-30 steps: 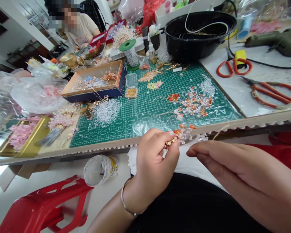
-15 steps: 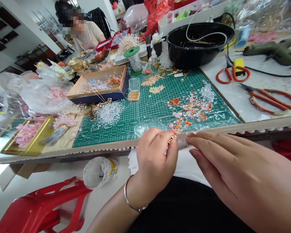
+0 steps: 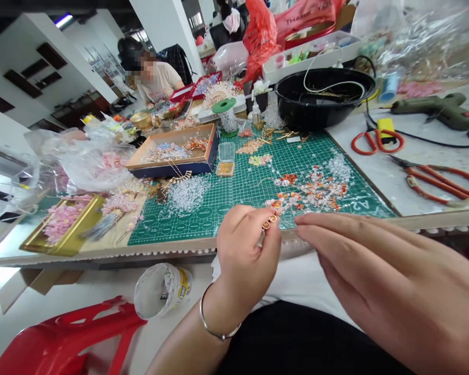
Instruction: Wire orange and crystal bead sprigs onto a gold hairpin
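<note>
Between thumb and curled index finger, my left hand (image 3: 248, 250) pinches a beaded wire ornament (image 3: 275, 205) with small gold rings and orange and clear beads. A bangle circles that wrist. My right hand (image 3: 375, 265) is just to the right, its fingers pressed together and pointing toward the ornament. Its thumb is largely hidden, and whatever lies between its fingertips is too fine to make out. Beyond both hands, a pile of orange and clear beaded pieces (image 3: 322, 190) lies on the green cutting mat (image 3: 234, 195).
Clear beads (image 3: 187, 195) and an open box (image 3: 172, 169) lie left. Pliers (image 3: 441, 179), scissors (image 3: 377, 140) and a glue gun (image 3: 433, 107) lie right. A black basin (image 3: 320, 109) stands behind. Below left are a bucket (image 3: 160, 291) and red stool (image 3: 70, 333). Another person (image 3: 156, 78) sits across.
The camera has tilted up, so the table sits lower in view. My left hand, still pinching the ornament, has shifted slightly left. My right hand's thumb has gone under its fingers.
</note>
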The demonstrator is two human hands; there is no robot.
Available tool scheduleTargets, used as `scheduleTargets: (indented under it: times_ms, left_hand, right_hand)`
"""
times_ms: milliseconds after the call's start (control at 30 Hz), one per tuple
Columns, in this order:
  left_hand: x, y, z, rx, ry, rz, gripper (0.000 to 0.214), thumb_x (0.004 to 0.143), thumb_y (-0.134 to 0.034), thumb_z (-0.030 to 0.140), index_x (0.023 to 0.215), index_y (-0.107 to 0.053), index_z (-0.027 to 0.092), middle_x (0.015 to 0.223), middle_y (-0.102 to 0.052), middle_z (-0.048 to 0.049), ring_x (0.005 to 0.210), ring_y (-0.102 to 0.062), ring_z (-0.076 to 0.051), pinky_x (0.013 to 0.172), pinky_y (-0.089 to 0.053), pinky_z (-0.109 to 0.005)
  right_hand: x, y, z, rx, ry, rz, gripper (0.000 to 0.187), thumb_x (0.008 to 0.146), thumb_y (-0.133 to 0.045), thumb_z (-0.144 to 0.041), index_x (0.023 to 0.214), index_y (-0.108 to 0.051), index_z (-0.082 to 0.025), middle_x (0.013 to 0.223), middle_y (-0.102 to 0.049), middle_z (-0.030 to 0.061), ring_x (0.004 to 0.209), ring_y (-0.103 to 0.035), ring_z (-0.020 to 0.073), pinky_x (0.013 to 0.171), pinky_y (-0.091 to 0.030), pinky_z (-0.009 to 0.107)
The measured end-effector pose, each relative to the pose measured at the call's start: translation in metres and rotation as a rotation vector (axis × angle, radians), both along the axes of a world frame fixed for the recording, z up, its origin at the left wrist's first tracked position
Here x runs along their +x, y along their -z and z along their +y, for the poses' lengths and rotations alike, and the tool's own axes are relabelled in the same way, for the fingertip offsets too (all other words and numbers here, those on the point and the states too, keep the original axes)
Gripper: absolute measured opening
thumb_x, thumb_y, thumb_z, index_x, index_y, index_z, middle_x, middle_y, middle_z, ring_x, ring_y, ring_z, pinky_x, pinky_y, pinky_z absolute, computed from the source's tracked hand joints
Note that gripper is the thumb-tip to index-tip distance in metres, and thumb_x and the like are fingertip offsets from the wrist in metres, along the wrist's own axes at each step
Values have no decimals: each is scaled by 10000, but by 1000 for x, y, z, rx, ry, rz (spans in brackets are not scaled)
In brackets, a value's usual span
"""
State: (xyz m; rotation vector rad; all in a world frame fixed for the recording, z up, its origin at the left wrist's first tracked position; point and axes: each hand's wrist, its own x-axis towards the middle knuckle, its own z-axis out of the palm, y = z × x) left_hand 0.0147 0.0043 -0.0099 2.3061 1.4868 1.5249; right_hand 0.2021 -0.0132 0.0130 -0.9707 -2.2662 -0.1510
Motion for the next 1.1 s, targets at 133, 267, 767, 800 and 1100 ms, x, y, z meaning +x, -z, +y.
scheduleTargets:
  times_ms: [133, 267, 767, 800, 1100]
  left_hand:
    - [-1, 0, -2, 6, 29, -6, 104, 907, -627, 57, 922, -695, 135, 797, -686, -38, 778, -620, -144, 696, -513, -268]
    - [0, 3, -2, 14, 24, 2, 113, 902, -621, 46, 920, -696, 130, 787, -672, -39, 764, -614, -145, 686, -513, -266]
    - [2, 12, -3, 32, -7, 86, 133, 913, -618, 68, 945, -707, 162, 781, -685, -42, 734, -622, -164, 666, -515, -295]
    - [2, 13, -2, 52, -5, 105, 136, 911, -616, 60, 952, -708, 152, 786, -689, -50, 732, -619, -167, 667, -512, -302]
    - [7, 14, -2, 156, -22, 264, 147, 926, -581, 61, 970, -700, 137, 737, -665, -48, 670, -591, -173, 624, -479, -315]
  right_hand:
    - [-15, 5, 12, 72, 61, -82, 195, 983, -440, -108, 978, -630, -150, 933, -751, 139, 784, -693, 255, 711, -491, 385]
    - [-20, 12, 20, -379, 46, 183, 219, 986, -447, -223, 956, -660, -183, 938, -741, 123, 748, -651, 256, 754, -468, 413]
    - [-14, 19, 35, -1616, -148, 1023, 333, 768, -772, -485, 786, -641, -180, 607, -456, -49, 501, -361, 66, 430, -330, 186]
    - [-14, 18, 36, -1634, -162, 1032, 324, 761, -794, -469, 774, -664, -172, 649, -540, -17, 566, -478, 87, 510, -439, 200]
    - [-10, 18, 41, -1820, -211, 1133, 426, 739, -810, -435, 600, -498, -181, 531, -385, -61, 462, -221, 42, 380, -183, 178]
